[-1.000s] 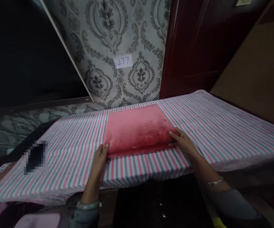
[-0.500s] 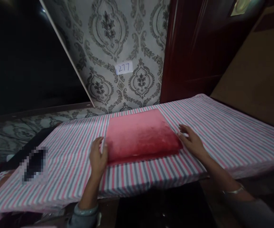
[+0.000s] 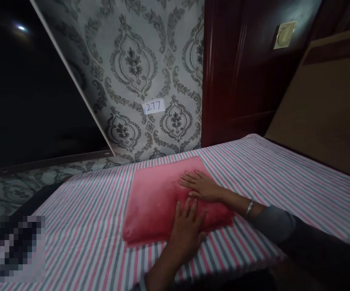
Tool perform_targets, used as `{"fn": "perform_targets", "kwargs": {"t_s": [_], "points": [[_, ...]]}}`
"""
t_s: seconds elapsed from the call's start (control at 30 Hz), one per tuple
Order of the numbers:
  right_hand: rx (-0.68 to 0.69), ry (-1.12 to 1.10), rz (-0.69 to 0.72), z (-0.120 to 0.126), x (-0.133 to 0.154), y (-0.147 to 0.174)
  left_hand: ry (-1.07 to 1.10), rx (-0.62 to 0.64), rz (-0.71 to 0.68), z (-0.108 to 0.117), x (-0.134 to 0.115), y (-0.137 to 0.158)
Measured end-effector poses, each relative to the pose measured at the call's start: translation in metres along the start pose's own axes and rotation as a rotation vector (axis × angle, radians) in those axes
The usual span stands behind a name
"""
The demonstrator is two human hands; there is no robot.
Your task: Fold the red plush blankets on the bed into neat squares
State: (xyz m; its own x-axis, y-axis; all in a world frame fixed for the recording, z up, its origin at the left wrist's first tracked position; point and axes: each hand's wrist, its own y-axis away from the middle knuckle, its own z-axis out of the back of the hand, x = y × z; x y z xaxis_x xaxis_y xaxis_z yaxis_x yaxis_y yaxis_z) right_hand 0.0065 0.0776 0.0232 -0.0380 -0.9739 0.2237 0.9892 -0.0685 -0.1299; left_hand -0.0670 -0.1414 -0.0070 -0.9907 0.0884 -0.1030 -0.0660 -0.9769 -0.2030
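Observation:
A folded red plush cloth [image 3: 150,202] lies as a flat rectangle on the striped sheet [image 3: 93,226]. My left hand [image 3: 187,228] rests on its near edge with the fingers spread and pointing away from me. Just beyond, my right hand [image 3: 201,186] lies flat on the right part of the cloth, fingers stretched toward the left. Neither hand grips anything. The parts of the cloth under both palms are hidden.
A large dark screen [image 3: 35,93] stands at the left. Behind the striped surface are a patterned wall [image 3: 132,64] with a paper label [image 3: 153,106] reading 277 and a dark red panel [image 3: 235,72]. A brown board [image 3: 329,105] leans at the right.
Both hands have moved inward from the sides of the cloth onto its top. My left hand has shifted right, my right hand left. The camera view has tilted up slightly.

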Motion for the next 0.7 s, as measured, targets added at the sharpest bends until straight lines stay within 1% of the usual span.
{"fn": "perform_targets", "kwargs": {"t_s": [0.1, 0.27, 0.37, 0.47, 0.57, 0.7], "points": [[-0.031, 0.064, -0.029, -0.002, -0.024, -0.02, 0.015, 0.004, 0.003, -0.001, 0.002, 0.003], [-0.072, 0.077, -0.17, -0.003, -0.066, -0.061, 0.04, 0.034, 0.001, 0.002, 0.003, 0.0], [-0.055, -0.011, -0.272, -0.008, -0.094, -0.077, 0.027, 0.039, -0.008, -0.003, 0.005, 0.0], [-0.065, -0.127, -0.289, -0.015, -0.119, -0.086, 0.004, 0.04, -0.016, -0.007, 0.007, -0.001], [-0.092, -0.162, -0.285, -0.022, -0.133, -0.089, 0.008, 0.052, -0.015, -0.006, 0.007, -0.002], [-0.119, -0.167, -0.344, -0.019, -0.133, -0.087, 0.046, 0.067, -0.003, -0.001, 0.005, -0.003]]}}
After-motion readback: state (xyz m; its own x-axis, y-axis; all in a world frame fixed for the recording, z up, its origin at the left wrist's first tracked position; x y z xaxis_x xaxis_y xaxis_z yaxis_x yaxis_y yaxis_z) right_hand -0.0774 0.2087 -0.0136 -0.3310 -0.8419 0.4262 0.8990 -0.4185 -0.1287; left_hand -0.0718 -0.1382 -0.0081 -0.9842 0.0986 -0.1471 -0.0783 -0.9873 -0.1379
